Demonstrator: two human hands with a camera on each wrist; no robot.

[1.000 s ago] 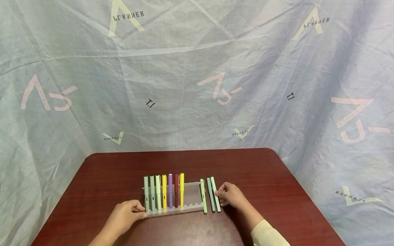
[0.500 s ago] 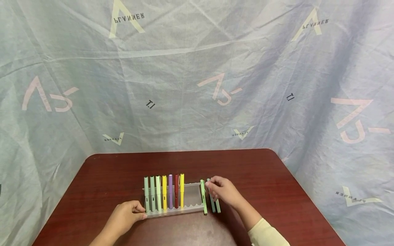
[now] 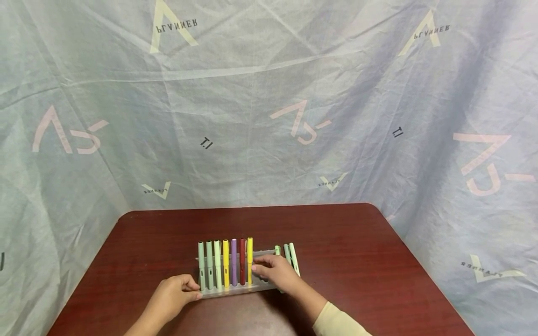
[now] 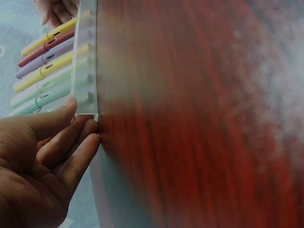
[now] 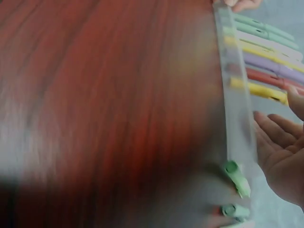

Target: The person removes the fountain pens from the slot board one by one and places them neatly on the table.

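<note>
On the dark-red desk [image 3: 336,228], head view: left hand [image 3: 167,295] pinching the end of a clear plastic tray [image 3: 235,292]; right hand [image 3: 277,273] beside its rightmost slim yellow pen [image 3: 250,252]; can't tell whether gripping. Left wrist: tray corner held; light bracing should suffice. Right wrist: best meet the pen squarely, sparing the slim red pen [image 5: 268,78] alongside.

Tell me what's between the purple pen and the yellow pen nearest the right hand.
One red pen, in the clear rack; head and both wrist views show it.
</note>
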